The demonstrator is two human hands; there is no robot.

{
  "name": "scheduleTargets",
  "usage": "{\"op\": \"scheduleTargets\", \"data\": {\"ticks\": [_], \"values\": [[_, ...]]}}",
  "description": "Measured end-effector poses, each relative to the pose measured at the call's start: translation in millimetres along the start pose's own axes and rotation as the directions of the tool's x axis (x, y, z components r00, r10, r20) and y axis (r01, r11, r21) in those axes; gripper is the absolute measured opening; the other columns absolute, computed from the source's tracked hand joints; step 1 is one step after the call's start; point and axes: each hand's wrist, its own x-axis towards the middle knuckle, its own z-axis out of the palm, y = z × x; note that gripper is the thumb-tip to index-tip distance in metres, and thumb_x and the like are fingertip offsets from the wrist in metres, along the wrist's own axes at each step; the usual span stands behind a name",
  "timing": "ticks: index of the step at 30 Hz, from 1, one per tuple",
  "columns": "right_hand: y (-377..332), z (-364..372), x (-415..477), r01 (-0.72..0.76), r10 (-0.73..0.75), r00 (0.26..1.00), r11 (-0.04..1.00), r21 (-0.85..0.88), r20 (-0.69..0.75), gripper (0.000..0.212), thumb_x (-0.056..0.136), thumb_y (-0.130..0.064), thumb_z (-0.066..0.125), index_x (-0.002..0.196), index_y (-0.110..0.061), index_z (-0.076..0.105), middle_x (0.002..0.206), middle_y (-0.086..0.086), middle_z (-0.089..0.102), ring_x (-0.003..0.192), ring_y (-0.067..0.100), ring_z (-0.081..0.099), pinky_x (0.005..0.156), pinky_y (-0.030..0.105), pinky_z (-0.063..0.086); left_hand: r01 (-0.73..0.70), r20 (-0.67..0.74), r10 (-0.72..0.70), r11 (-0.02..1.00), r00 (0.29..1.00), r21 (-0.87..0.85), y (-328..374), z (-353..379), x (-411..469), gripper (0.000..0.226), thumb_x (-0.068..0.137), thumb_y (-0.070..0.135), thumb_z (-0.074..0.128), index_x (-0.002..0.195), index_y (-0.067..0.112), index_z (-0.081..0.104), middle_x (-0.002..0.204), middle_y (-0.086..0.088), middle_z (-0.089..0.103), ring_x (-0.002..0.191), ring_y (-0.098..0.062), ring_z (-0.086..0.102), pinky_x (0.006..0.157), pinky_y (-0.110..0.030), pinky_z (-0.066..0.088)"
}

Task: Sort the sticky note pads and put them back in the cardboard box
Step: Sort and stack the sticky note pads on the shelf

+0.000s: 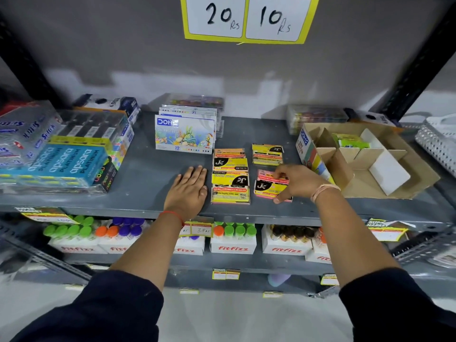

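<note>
Several sticky note pads lie on the grey shelf (138, 174). A yellow stack (230, 188) sits at the front, an orange and yellow pad (230, 159) behind it, and another yellow pad (267, 154) further right. My right hand (296, 181) grips the pink pad stack (265, 186), thumb at its front edge and fingers on its far edge. My left hand (188, 187) rests flat on the shelf, fingers apart, just left of the yellow stack. The cardboard box (394, 191) with dividers stands at the right and holds a green pad (350, 140).
A Doms oil pastels box (183, 134) stands behind the pads. Apsara pencil packs (66, 164) fill the left of the shelf. A white perforated basket (436, 141) sits at far right. Fitfizz bottle cartons (233, 243) line the shelf below.
</note>
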Motion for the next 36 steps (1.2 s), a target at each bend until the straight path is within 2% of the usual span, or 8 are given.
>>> {"op": "scheduleTargets", "data": {"ticks": [4,9,13,21,24,29,33,36], "values": [[-1,-10,-3,0.045,-0.039,0.998,0.992,0.122,-0.053,0.055,0.063,-0.022,0.084,0.112,-0.014,0.060,0.112,0.002,0.058,0.098,0.015,0.049,0.083,0.025,0.039,0.001,-0.005,-0.001,1.000,1.000,-0.010,0,0,0,0.065,0.084,0.037,0.006,0.146,0.017,0.008,0.159,0.002,0.006,0.147,-0.014,0.001,0.120,-0.036,0.001],[0,-49,21,0.056,-0.015,0.984,0.971,0.234,-0.175,0.058,0.064,-0.016,0.083,0.117,-0.013,0.060,0.110,0.004,0.061,0.104,0.022,0.056,0.089,0.030,0.042,-0.004,-0.025,0.004,1.000,1.000,0.007,-1,2,1,0.070,0.081,0.040,0.001,0.146,0.018,0.008,0.159,0.002,0.007,0.147,-0.014,0.002,0.120,-0.035,0.002],[0,-68,57,-0.012,0.013,0.992,1.000,0.009,-0.125,0.066,0.068,-0.020,0.080,0.128,-0.016,0.052,0.130,0.008,0.057,0.118,0.026,0.052,0.096,0.030,0.040,-0.010,-0.052,0.009,1.000,0.999,-0.006,-3,4,2,0.089,0.066,0.051,-0.012,0.146,0.018,0.010,0.158,0.003,0.009,0.147,-0.014,0.003,0.120,-0.035,0.003],[8,-59,89,-0.083,0.086,0.996,0.994,0.067,-0.038,0.067,0.064,-0.014,0.083,0.125,-0.020,0.055,0.131,0.007,0.057,0.119,0.026,0.052,0.101,0.031,0.040,-0.017,-0.053,0.017,1.000,0.998,-0.014,-3,3,1,0.088,0.067,0.050,-0.014,0.146,0.020,0.006,0.159,0.004,0.007,0.147,-0.013,0.001,0.120,-0.033,0.002],[6,-57,85,-0.060,0.063,0.998,0.994,0.094,-0.031,0.064,0.065,-0.010,0.082,0.123,-0.017,0.056,0.128,0.007,0.057,0.114,0.025,0.052,0.094,0.029,0.041,-0.016,-0.056,0.016,1.000,0.998,0.002,-3,3,1,0.088,0.067,0.050,-0.014,0.146,0.019,0.006,0.159,0.004,0.007,0.147,-0.013,0.001,0.120,-0.033,0.001],[-6,-48,52,0.066,-0.067,0.997,0.996,0.057,0.025,0.051,0.060,-0.010,0.084,0.105,-0.015,0.059,0.111,0.006,0.054,0.099,0.019,0.048,0.069,0.024,0.037,-0.015,-0.057,0.015,1.000,0.998,-0.003,-3,4,2,0.088,0.066,0.051,-0.014,0.146,0.019,0.008,0.158,0.003,0.008,0.147,-0.014,0.002,0.120,-0.034,0.001],[-17,-24,29,0.102,-0.079,0.973,0.990,-0.096,0.217,0.047,0.060,-0.011,0.084,0.091,-0.018,0.051,0.105,0.003,0.049,0.096,0.019,0.046,0.071,0.028,0.039,-0.010,-0.050,0.011,1.000,0.999,0.011,-2,4,1,0.089,0.066,0.050,-0.014,0.146,0.019,0.007,0.159,0.003,0.007,0.147,-0.014,0.001,0.120,-0.035,0.001],[-20,-11,26,0.132,-0.080,0.970,0.967,-0.219,0.230,0.047,0.059,-0.017,0.085,0.095,-0.014,0.055,0.114,0.008,0.049,0.101,0.022,0.046,0.083,0.031,0.043,-0.012,-0.046,0.013,1.000,0.999,0.011,-2,3,1,0.090,0.065,0.050,-0.015,0.146,0.018,0.007,0.159,0.002,0.008,0.147,-0.014,0.002,0.120,-0.036,0.002]]}}
